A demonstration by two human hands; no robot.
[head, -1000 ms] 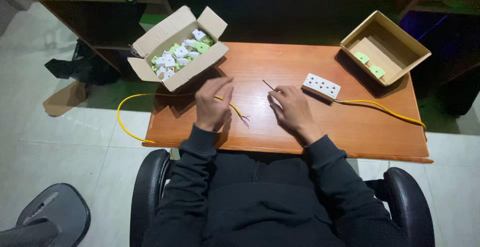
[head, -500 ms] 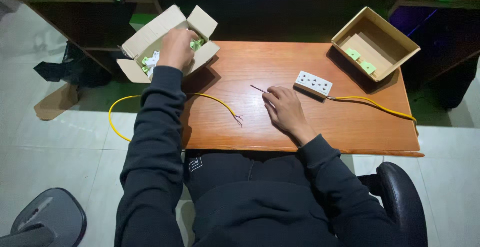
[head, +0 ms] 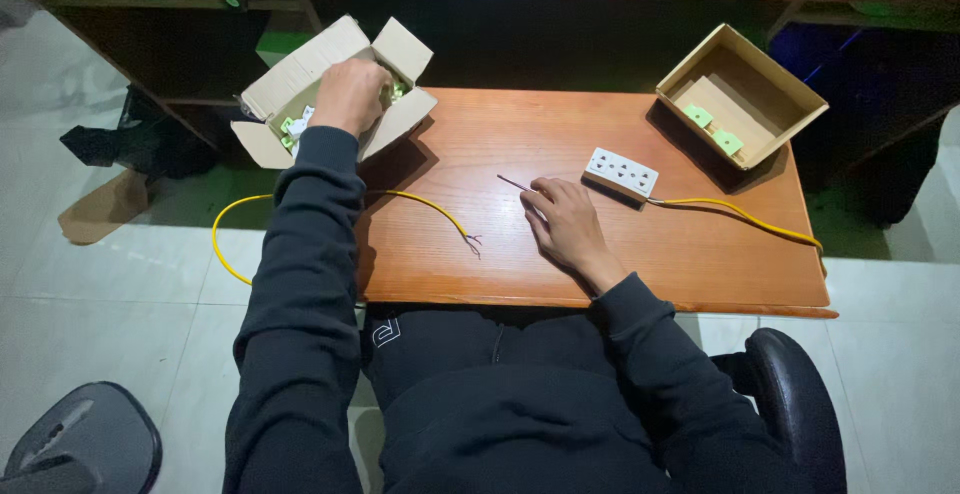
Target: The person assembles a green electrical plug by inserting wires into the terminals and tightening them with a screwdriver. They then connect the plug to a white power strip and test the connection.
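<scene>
My left hand reaches into an open cardboard box at the table's far left corner, fingers curled among small white and green parts. Whether it grips one is hidden. My right hand rests on the wooden table and pinches a thin dark rod-like tool that points up-left. A yellow cable with bare stripped wire ends lies between my arms. A white multi-socket strip lies just right of my right hand, with its own yellow cable.
A second open cardboard box at the far right corner holds two green parts. A dark shelf unit stands behind the table. Office chair arms flank me, and another chair base sits at the lower left on the tiled floor.
My left hand left the cable on the table and moved up-left into the cardboard box. My right hand stayed put with the thin tool.
</scene>
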